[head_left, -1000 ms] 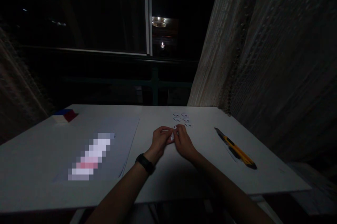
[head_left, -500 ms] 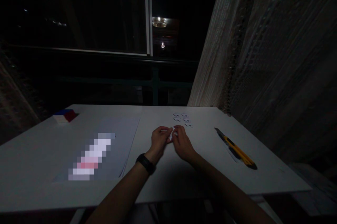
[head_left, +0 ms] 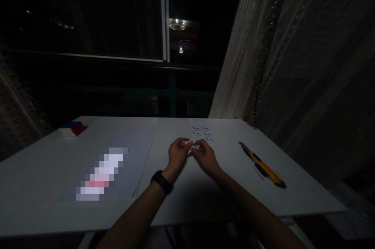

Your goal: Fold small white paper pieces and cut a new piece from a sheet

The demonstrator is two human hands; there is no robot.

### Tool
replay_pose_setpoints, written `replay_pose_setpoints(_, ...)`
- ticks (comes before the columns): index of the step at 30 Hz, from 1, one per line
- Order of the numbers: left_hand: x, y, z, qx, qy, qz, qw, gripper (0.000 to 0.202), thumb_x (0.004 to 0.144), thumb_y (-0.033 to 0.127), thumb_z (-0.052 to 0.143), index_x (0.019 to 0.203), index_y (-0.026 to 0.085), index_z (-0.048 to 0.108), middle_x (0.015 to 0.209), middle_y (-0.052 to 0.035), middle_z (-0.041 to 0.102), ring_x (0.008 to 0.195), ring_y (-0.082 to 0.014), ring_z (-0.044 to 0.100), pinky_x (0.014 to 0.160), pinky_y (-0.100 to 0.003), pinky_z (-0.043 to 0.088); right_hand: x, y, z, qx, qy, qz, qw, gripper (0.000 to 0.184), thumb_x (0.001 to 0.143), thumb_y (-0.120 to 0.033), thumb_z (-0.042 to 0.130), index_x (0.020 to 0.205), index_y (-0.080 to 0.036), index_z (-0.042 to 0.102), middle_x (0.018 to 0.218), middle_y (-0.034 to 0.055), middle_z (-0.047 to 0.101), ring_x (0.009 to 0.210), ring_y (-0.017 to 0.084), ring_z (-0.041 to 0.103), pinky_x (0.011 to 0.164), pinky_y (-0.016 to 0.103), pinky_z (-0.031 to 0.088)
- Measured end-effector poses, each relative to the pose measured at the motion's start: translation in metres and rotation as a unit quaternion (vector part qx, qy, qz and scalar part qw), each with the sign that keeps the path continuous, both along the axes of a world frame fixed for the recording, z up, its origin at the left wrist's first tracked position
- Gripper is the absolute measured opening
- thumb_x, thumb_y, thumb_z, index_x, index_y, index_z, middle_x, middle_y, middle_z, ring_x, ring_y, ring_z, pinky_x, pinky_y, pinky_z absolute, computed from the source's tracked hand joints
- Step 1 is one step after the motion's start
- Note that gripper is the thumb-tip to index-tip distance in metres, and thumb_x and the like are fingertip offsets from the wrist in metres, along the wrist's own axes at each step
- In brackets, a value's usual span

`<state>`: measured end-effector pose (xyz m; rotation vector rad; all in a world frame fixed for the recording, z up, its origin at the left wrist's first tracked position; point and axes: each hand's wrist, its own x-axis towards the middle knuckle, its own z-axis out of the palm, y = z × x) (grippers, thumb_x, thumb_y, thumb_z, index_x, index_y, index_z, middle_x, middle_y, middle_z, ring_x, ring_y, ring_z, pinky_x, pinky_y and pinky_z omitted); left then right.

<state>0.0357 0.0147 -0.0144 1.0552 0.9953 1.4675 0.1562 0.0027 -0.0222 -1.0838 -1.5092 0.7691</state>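
Observation:
Over the middle of the white table, my left hand (head_left: 177,155) and my right hand (head_left: 206,157) meet at the fingertips. Between them they pinch a small piece of white paper (head_left: 193,148), partly hidden by the fingers. Its exact shape is too dim to make out. A dark band circles my left wrist. Just beyond my hands lie several small white paper pieces (head_left: 202,131) with dark marks or shadows, set out in two short columns.
A yellow and black utility knife (head_left: 265,169) lies on the right, its blade pointing away. On the left are paper sheets (head_left: 140,151), partly blurred out, and a blue, red and white block (head_left: 72,128). A curtain (head_left: 234,65) hangs behind the table (head_left: 181,206).
My right hand has turned slightly, its fingers now more bent and its knuckles farther right. More of the white paper shows between my fingertips. Things on the table have stayed put.

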Motion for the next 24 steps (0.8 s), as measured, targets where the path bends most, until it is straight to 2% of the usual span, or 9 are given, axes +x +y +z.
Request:
replay_pose_setpoints(5,0.0005,-0.0028,0.0033,-0.020,-0.069,-0.026,0.997,0.043,0.053,0.033,0.076,0.086,0.012,0.059,0.055,0.0037,0.053,0.054,-0.0103,0.054,0.059,-0.034,0.054,0.0062,0.0050,-0.0006,-0.015,0.026,0.024,0.999,0.017,0.069,-0.030,0.058,0.081,-0.018,0.057,0.068,0.0012,0.062,0.061,0.015,0.059,0.057,0.026,0.045)
replay_pose_setpoints(9,0.0013,-0.0034,0.0040,-0.019,-0.071,-0.030,0.997,0.042,0.051,0.030,0.078,0.084,0.012,0.059,0.054,0.0035,0.054,0.055,-0.0112,0.056,0.061,-0.034,0.054,0.0053,0.0058,-0.0007,-0.011,0.044,0.009,0.999,0.016,0.068,-0.029,0.059,0.079,-0.018,0.058,0.071,0.0022,0.064,0.061,0.016,0.061,0.056,0.026,0.046)
replay_pose_setpoints(14,0.0020,-0.0032,0.0055,-0.029,-0.099,-0.046,0.994,0.052,0.048,0.023,0.080,0.093,0.012,0.057,0.062,0.0010,0.059,0.061,-0.0127,0.060,0.069,-0.034,0.053,0.0066,0.0037,0.0041,-0.003,0.076,-0.010,0.997,0.019,0.066,-0.029,0.061,0.081,-0.018,0.057,0.066,0.0003,0.061,0.059,0.014,0.058,0.055,0.025,0.044)
replay_pose_setpoints(20,-0.0010,-0.0043,0.0079,-0.062,-0.073,-0.036,0.995,0.052,0.051,0.023,0.080,0.096,0.011,0.058,0.071,-0.0051,0.063,0.061,-0.0140,0.061,0.060,-0.028,0.052,0.0094,0.0034,0.0063,-0.007,0.058,-0.011,0.998,0.020,0.063,-0.026,0.064,0.079,-0.016,0.061,0.065,0.0000,0.061,0.052,0.011,0.050,0.050,0.023,0.040)
replay_pose_setpoints(24,-0.0016,-0.0029,0.0074,-0.051,-0.051,-0.006,0.997,0.048,0.049,0.022,0.080,0.091,0.010,0.060,0.069,-0.0050,0.063,0.057,-0.0134,0.060,0.058,-0.027,0.051,0.0072,0.0037,0.0055,-0.013,0.067,-0.006,0.998,0.019,0.061,-0.027,0.066,0.077,-0.017,0.062,0.070,0.0016,0.063,0.059,0.013,0.055,0.055,0.025,0.043)
